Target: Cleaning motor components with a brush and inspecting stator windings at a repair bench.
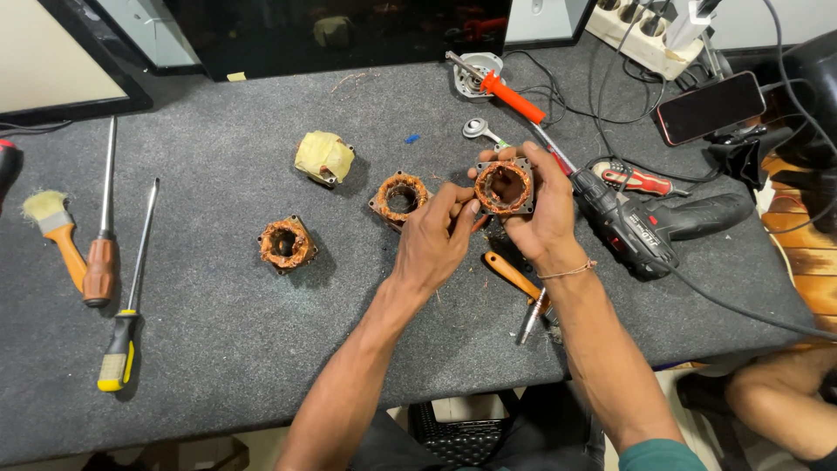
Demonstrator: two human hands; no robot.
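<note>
My right hand (545, 218) holds a square motor stator with copper windings (504, 187) above the grey mat, its bore facing up. My left hand (436, 235) pinches at the stator's lower left edge with thumb and fingertips. A second copper-wound stator (400, 197) lies on the mat just left of my hands. A third stator (285, 244) lies further left. A part wrapped in yellow tape (323, 157) sits behind them.
A black power drill (641, 228) lies right of my hands, an orange-handled tool (514, 277) beneath them. Two screwdrivers (103, 253) (122, 336) and a brush (54, 225) lie at left. A red-handled screwdriver (513, 96), phone (711, 106), power strip (641, 35) and cables sit at the back. Another person's knee (776, 397) shows at right.
</note>
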